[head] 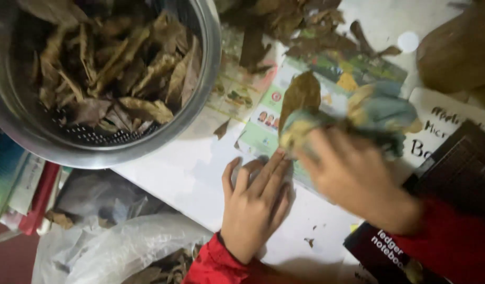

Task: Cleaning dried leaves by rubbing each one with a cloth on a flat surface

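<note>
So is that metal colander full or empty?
Nearly full: the metal colander holds a heap of dried brown leaves, with only some perforated bottom showing.

Shiny metal colander (200,100), dry crinkled brown leaves (121,68), soft blue-grey cloth (382,113), glossy printed paper (263,113), clear crumpled plastic bag (121,247)

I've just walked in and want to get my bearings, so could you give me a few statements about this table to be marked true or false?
1. The metal colander holds dried brown leaves. True.
2. The left hand lies flat on the white table. True.
3. The right hand is empty. False: it holds a bluish cloth with a brown leaf.
4. Both sleeves are blue. False: the left sleeve and right sleeve are red.
5. The colander sits at the table's right. False: it is upper left.
</note>
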